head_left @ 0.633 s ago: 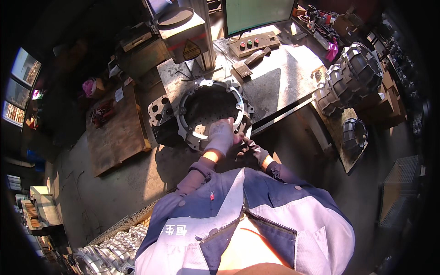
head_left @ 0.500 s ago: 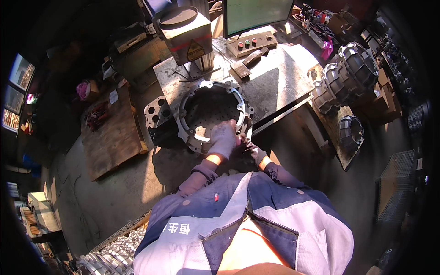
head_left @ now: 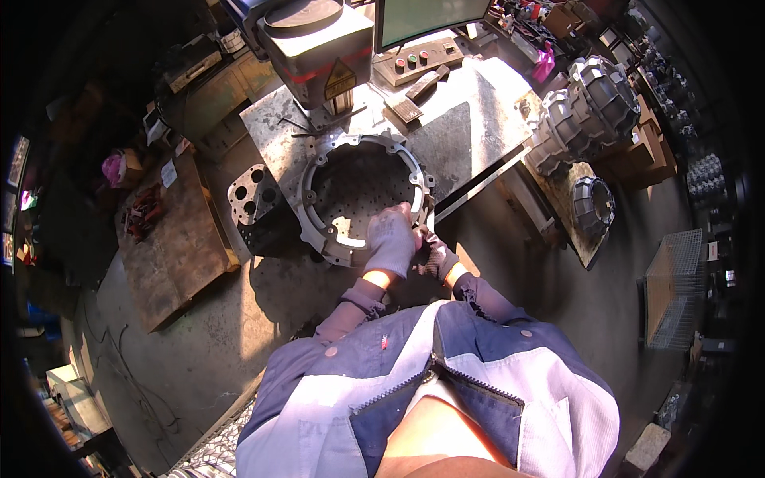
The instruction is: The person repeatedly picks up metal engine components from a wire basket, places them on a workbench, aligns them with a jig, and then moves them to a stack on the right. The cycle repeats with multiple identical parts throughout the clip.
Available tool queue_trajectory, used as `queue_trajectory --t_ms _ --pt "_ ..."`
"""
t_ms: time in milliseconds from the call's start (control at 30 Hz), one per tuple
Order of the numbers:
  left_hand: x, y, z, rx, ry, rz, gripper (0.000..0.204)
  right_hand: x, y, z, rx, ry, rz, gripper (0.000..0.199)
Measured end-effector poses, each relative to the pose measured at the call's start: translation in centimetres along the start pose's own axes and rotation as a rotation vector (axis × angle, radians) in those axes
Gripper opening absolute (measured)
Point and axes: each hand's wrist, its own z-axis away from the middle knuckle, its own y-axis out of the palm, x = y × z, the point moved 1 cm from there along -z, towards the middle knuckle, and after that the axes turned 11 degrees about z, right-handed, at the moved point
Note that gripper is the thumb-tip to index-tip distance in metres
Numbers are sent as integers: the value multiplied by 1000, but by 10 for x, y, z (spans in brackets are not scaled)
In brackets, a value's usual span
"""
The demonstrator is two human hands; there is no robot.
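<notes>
A large ring-shaped metal housing [head_left: 307, 209] with bolt lugs round its rim lies near the front edge of the metal worktable. My left hand [head_left: 390, 237], in a light grey glove, reaches over the ring's near right rim with its fingers curled closed. Close beside it, at the outer side of the same rim, is my right hand [head_left: 436, 253] in a darker glove, its fingers bent inward. The hands nearly touch, and whatever is between their fingers is hidden.
Behind the ring stands a machine head [head_left: 319, 60] with a warning triangle. A button box [head_left: 418, 62] and a monitor [head_left: 430, 20] are farther back. Large metal casings [head_left: 586, 111] stand at the right. A holed metal block [head_left: 253, 195] and a wooden board [head_left: 179, 239] lie left.
The whole view has shifted, so the table and ring appear farther left. Both hands stay at the ring's near right rim, the right one a little closer to the left.
</notes>
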Motion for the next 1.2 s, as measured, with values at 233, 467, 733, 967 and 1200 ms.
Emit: queue_trajectory --t_ms 233,467,733,967,1200 --pt "-7 -9 -5 106 -91 -3 47 -17 0 3 -5 440 -858 32" --pt "1 5 -10 52 -62 -28 45 18 3 -1 -53 399 -489 31" --pt "-18 -7 -11 -22 -26 15 45 28 3 -1 -83 -258 216 44" --pt "-127 -24 -8 -138 104 -104 67 95 -56 16 221 193 -1368 42" --pt "-280 51 -2 64 401 801 43 156 -280 122 -366 -232 -756 27"
